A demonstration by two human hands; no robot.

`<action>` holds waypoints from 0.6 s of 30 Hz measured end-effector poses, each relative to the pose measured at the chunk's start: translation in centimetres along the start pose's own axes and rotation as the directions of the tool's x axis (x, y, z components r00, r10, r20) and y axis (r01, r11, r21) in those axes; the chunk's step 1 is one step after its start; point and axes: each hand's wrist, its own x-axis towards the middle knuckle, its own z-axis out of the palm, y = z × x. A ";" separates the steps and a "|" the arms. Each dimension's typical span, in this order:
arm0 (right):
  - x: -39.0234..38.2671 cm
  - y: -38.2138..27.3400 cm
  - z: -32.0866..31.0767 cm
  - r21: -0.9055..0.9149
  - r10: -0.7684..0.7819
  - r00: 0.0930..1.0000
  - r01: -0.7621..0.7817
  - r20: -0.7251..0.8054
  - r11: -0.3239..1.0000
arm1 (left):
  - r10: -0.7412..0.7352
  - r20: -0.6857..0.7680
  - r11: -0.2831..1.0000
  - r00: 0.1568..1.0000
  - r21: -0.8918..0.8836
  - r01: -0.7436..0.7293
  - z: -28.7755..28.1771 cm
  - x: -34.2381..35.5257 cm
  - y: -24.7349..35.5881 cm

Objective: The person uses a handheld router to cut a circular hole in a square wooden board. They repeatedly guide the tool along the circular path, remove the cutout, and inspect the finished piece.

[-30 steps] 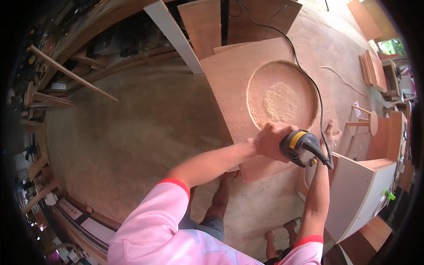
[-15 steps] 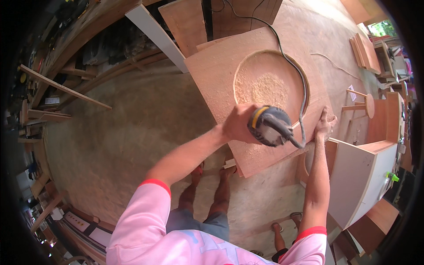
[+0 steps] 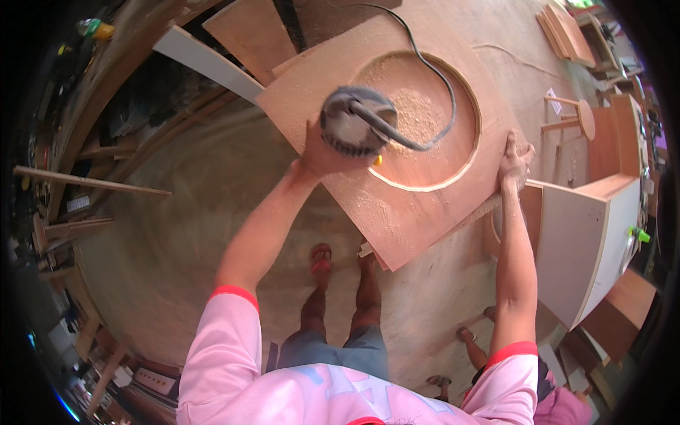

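Note:
My left hand (image 3: 317,152) is closed round a corded router (image 3: 358,120), dark with a yellow detail, sitting over the left side of a circular recess (image 3: 446,156) in a square plywood panel (image 3: 400,227). Pale shavings (image 3: 418,113) lie in the recess and dust the panel around it. My right hand (image 3: 513,159) grips the panel's right edge, fingers curled over its top. The router's black cable runs across the recess and off beyond the far edge. The router's base is hidden under its body and my hand.
A white-sided cabinet (image 3: 567,248) stands at right, behind it a round wooden stool (image 3: 585,119) and stacked boards (image 3: 565,35). Shelving with timber (image 3: 92,180) lines the left, a white board (image 3: 205,64) leans at the back. Another person (image 3: 471,340) is at lower right, partly hidden behind me.
The router in my left hand has moved from the recess's near edge leftward and farther away, to its left side, turning as it goes. My right hand stays on the panel edge.

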 end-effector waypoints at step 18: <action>-0.5 -0.9 -0.8 -0.007 0.056 0.998 -0.056 0.032 0.998 | 0.194 -0.053 0.980 0.979 0.045 -0.192 -1.9 7.1 -2.1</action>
